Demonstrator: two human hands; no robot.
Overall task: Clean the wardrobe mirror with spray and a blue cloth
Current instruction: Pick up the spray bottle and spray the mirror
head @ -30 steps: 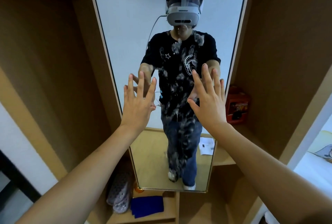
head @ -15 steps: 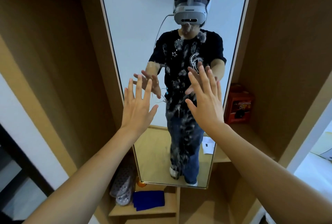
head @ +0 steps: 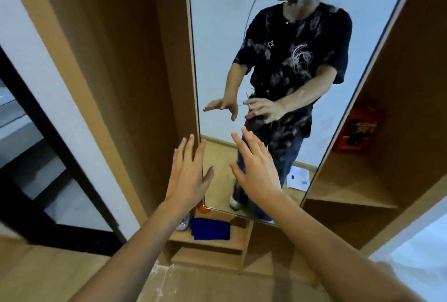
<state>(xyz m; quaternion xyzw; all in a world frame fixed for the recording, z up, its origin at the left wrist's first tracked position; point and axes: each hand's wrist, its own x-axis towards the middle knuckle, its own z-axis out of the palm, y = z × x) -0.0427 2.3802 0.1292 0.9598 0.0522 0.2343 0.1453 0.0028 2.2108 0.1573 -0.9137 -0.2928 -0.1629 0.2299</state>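
Where the head camera looks down, this is what shows:

Left hand: the left hand (head: 187,176) is held out flat in front of the mirror's left edge, fingers straight and spread, holding nothing.

Right hand: the right hand (head: 258,171) is beside it, also flat with spread fingers, holding nothing. I cannot tell if either hand touches the glass.

Mirror: the tall mirror (head: 217,35) stands in the wooden wardrobe (head: 135,59). It has many pale smudges on it. It shows a person in a black shirt with a grey headset.

Blue cloth: the blue cloth (head: 210,228) lies folded on a low shelf (head: 217,243) under the mirror, well below both hands.

Writing: a red box (head: 360,130) sits on a shelf to the right. It has pictures and words, but they are too blurry to read. The white paper (head: 298,177) seen in the mirror has small dark marks that cannot be read. The shirt has a white star and a white swirly drawing.

Hard to see: something orange (head: 200,207) peeks out at the mirror's bottom corner, mostly hidden by the left wrist. It may be the spray bottle, but I cannot be sure. A pale, dotted thing (head: 183,223) beside the cloth is half hidden too. The headset is cut off at the top.
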